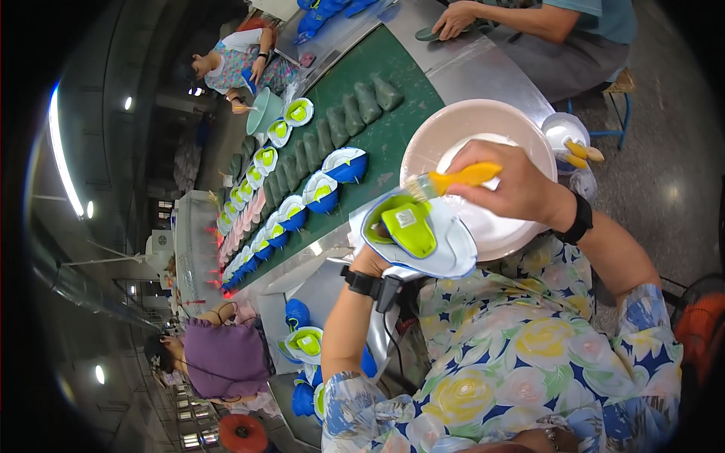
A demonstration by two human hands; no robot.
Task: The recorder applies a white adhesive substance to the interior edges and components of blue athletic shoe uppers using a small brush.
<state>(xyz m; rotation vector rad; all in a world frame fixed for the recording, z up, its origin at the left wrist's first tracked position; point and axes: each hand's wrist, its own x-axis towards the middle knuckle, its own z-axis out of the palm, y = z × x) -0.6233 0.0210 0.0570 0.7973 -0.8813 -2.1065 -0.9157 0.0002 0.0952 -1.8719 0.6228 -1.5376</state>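
My left hand (370, 262) supports a shoe upper (451, 245) from below, its fingers mostly hidden underneath. The upper is white inside, with a lime-green lining and tongue and a thin blue edge. In my right hand (510, 181) is a paintbrush (474, 175) with a yellow handle. Its pale bristles reach the rim of the green lining. Just behind, a large pale pink basin (415, 147) holds white liquid, and my right hand is over it.
A green conveyor belt (411, 72) carries rows of blue-and-white uppers (347, 164) and dark grey shoe parts (386, 92). A small bucket (560, 136) with yellow-handled brushes (580, 153) stands right. More uppers (304, 342) lie on a metal shelf at lower left. Other people work around the belt.
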